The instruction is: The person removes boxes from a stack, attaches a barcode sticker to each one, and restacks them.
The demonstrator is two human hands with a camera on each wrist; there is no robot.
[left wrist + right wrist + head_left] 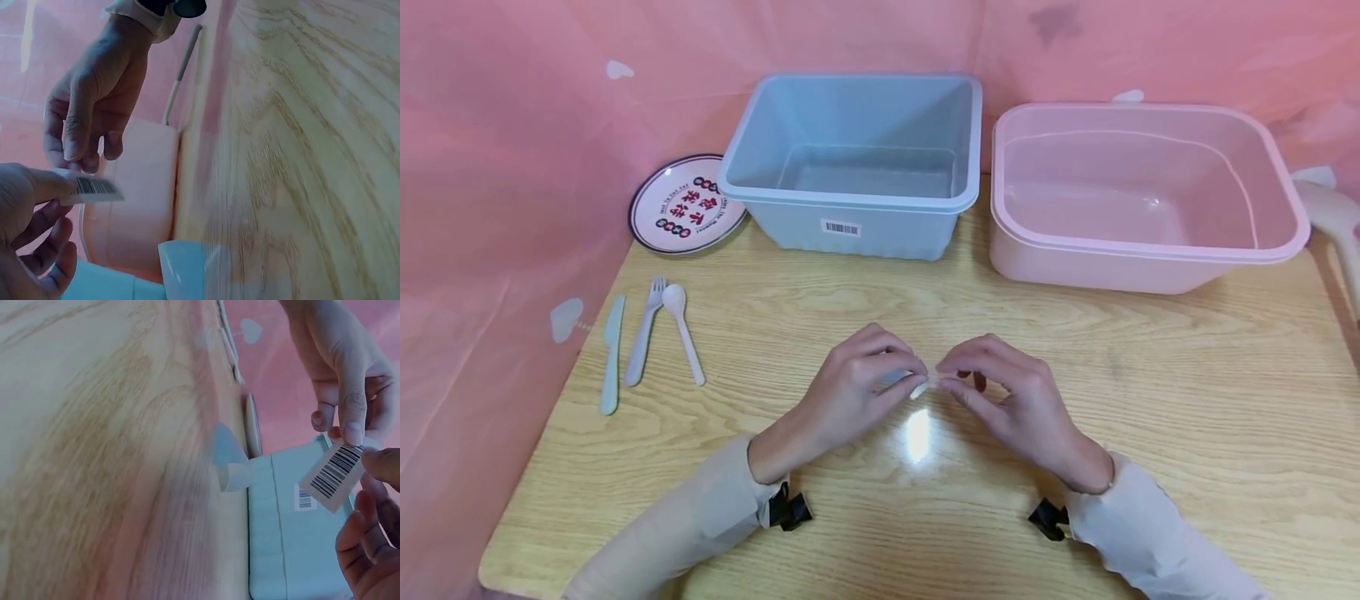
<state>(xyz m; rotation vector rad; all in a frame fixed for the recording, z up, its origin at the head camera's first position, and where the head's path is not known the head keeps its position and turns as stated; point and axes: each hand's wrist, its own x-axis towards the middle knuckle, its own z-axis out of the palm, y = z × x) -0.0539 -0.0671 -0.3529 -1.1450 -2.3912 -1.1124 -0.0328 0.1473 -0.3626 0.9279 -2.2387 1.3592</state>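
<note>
1. Leftmost, a plate point(681, 204) leans at the table's point(1187, 375) back edge. In front of it a knife point(612, 358), fork point(643, 333) and spoon point(683, 329) lie side by side, well apart from both hands.
2. The blue tub point(850, 225) stands behind the hands and holds nothing visible. It has 1 barcode sticker on its front wall.
3. The left hand point(857, 387) hovers over the middle of the table with its fingers curled. Its thumb and fingertips pinch the left end of a small barcode label point(920, 387).
4. The label sits between the 2 hands, lifted off the wood, with its long axis running from one hand to the other. The wrist views show its printed face point(334, 472) clearly. I cannot tell whether a backing strip is under it.
5. The right hand point(1022, 400) meets it from the other side. Its thumb lies on the label's right end and curled fingers seem to close beneath, so both hands are equally near and both grip it.
6. Rightmost, the pink tub point(1142, 250) stands beside the blue one, just apart from it.
</note>
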